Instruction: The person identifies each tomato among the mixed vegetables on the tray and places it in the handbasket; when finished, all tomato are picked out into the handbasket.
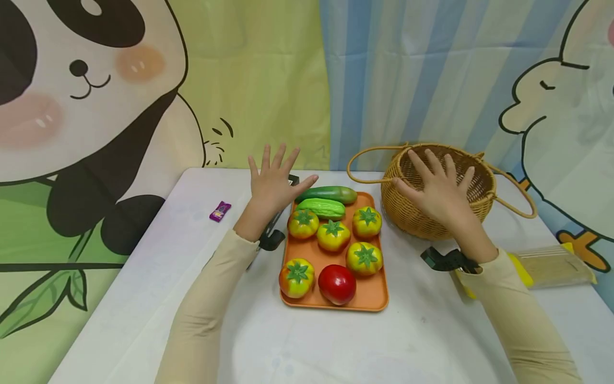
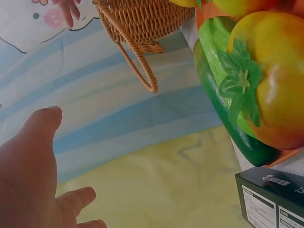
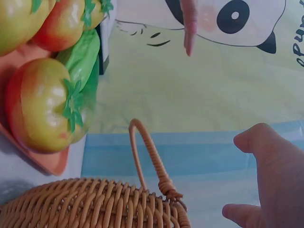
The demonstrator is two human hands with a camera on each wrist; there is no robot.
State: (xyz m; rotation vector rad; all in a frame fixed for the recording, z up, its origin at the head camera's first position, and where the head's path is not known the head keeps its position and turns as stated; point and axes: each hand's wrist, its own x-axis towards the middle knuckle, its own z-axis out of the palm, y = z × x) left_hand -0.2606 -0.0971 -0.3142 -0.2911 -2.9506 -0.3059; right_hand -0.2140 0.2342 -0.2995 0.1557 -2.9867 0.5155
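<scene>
Both hands are raised with fingers spread, holding nothing. My left hand (image 1: 272, 186) is above the table, left of an orange tray (image 1: 307, 303). The right hand (image 1: 442, 193) hovers in front of a wicker basket (image 1: 417, 218) and hides part of its opening. On the tray lie several yellow-green tomatoes (image 1: 364, 258) with green leaf tops, a red round fruit (image 1: 337, 285), a light green ridged gourd (image 1: 322, 208) and a dark green cucumber (image 1: 336, 194). In the left wrist view a tomato (image 2: 280, 80) looms close. The right wrist view shows the basket's looped handle (image 3: 149, 152).
A small purple wrapped candy (image 1: 220, 211) lies on the table at left. Behind the left hand is a dark box (image 2: 266, 197) with white label panels. At right, a clear packet with yellow edges (image 1: 551, 265) is partly covered by the right sleeve. A printed curtain hangs behind the table.
</scene>
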